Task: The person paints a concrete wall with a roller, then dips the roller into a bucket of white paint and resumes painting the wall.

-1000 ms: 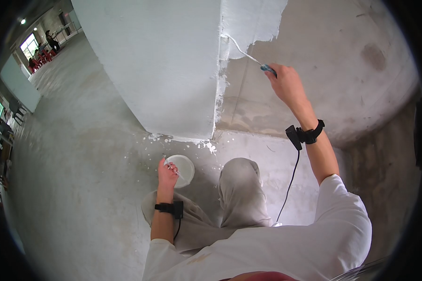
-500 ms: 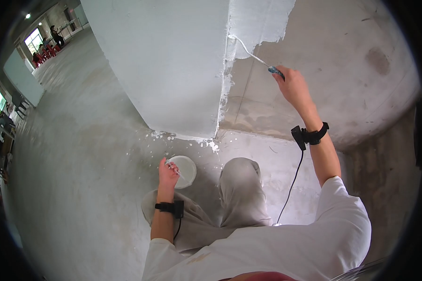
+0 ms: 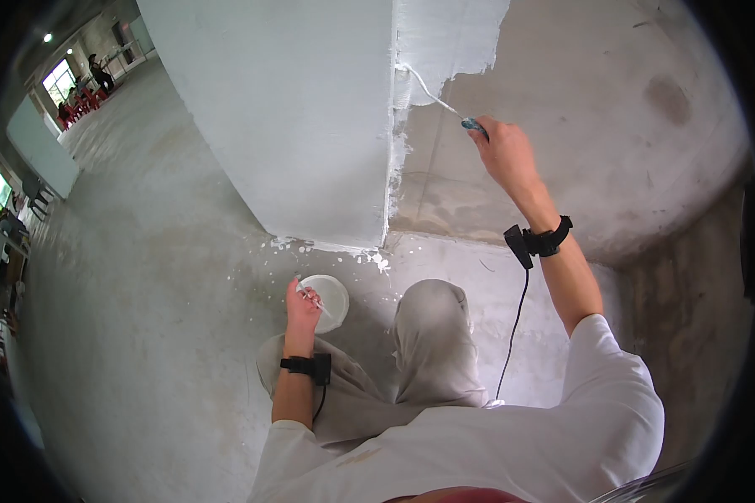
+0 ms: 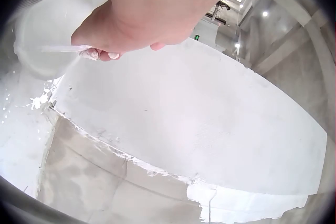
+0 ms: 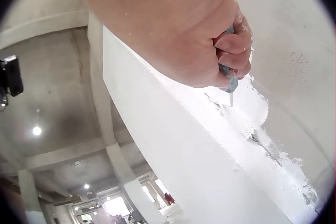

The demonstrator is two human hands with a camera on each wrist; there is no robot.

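A small paint roller point(image 3: 419, 86) with a white wire frame is in my right hand point(image 3: 505, 152), fingers curled round its blue-green handle point(image 5: 231, 84). Its head lies against the corner where the pale grey column face point(image 3: 285, 117) meets the bare wall point(image 3: 579, 126). Fresh white paint point(image 3: 453, 42) covers the wall's upper part beside that corner. Low on the left, my left hand point(image 3: 303, 308) grips the thin pale handle point(image 4: 63, 49) of a white bucket point(image 3: 342, 295). The bucket's mouth faces up, and white paint smears the fingertips in the left wrist view.
White splatters point(image 3: 369, 258) mark the concrete floor point(image 3: 159, 277) at the column's foot. My bent knee point(image 3: 430, 306) is just right of the bucket. A cable point(image 3: 516, 335) hangs from the right wrist camera. Far back left are people and red stools point(image 3: 82, 105).
The head view sways right, then back left. My right hand and the roller stay near the column corner with little visible shift. My left hand and the bucket rise slightly in the view together.
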